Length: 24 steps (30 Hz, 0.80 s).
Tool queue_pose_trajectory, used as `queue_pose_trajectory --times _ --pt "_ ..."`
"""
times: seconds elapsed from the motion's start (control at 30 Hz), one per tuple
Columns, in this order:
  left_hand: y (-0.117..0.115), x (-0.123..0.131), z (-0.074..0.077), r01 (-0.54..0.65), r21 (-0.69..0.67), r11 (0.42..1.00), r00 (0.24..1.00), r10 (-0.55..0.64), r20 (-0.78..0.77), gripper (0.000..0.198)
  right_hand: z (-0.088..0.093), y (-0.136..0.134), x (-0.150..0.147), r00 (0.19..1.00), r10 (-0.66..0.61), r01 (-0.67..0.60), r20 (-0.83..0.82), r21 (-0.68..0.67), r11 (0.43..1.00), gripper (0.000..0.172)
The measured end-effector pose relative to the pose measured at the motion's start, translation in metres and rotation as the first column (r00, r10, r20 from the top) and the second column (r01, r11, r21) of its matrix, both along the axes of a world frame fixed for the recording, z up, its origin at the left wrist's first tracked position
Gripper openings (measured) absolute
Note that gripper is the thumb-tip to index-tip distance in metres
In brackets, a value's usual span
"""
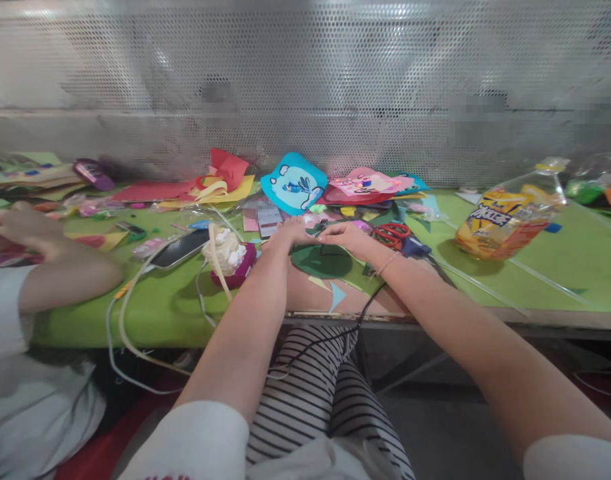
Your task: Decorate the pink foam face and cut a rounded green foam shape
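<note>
My left hand (294, 233) and my right hand (344, 236) come together over the table, fingertips nearly touching, fingers drawn into pinches. What lies between the fingertips is too small and blurred to make out. A dark green rounded paper piece (321, 262) is just below them. Pale paper scraps, including a light blue triangle (337, 295), lie nearer the table edge. Red-handled scissors (391, 235) rest right of my right hand. Beyond my hands a blue paper cutout (294, 185) with a drawing leans among other papers, beside a pink one (368, 183).
A tilted plastic bottle (505, 217) with an orange label stands at right. A cream-and-maroon object (231, 257) with a cable and a black phone-like device (180, 249) are at left. Another person's arm (73, 267) rests on the green tabletop (550, 273). A perforated metal panel (305, 80) closes the back.
</note>
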<state>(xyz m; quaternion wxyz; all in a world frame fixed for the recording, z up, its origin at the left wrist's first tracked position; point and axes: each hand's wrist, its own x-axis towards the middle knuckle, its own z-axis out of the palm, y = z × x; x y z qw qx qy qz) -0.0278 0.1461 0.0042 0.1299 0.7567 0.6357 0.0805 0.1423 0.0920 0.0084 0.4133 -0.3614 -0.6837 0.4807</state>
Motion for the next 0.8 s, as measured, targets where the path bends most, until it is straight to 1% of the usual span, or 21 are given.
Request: queue_pose_trajectory --times 0.07,0.13,0.33,0.43,0.57,0.8 --pt "0.0 0.001 0.001 -0.016 0.014 1.0 0.997 0.017 -0.071 0.098 -0.001 0.001 0.001 0.999 0.032 -0.032 0.014 0.003 0.999 0.027" --pt "-0.001 0.001 0.002 -0.015 0.012 1.0 0.995 0.016 -0.102 0.097 -0.001 0.001 0.002 0.997 0.065 -0.065 0.029 0.002 0.998 0.026" --pt "-0.001 0.001 0.002 -0.007 0.02 1.0 0.998 0.008 -0.067 0.099 0.004 -0.004 0.002 0.989 0.119 -0.118 0.082 -0.019 0.993 0.022" --pt "-0.001 0.001 0.001 0.001 0.017 1.0 0.998 0.0 -0.068 0.102 0.006 -0.008 0.002 0.979 0.143 -0.146 0.147 0.008 0.989 0.02" --pt "-0.002 0.001 0.002 0.016 0.028 0.999 0.995 -0.013 -0.101 0.104 0.006 -0.01 0.001 0.949 0.204 -0.225 0.241 0.063 0.972 0.019" --pt "0.0 0.002 0.0 -0.012 0.03 0.999 0.986 0.017 -0.163 0.098 0.005 -0.013 -0.001 0.886 0.252 -0.318 0.389 0.114 0.941 0.026"
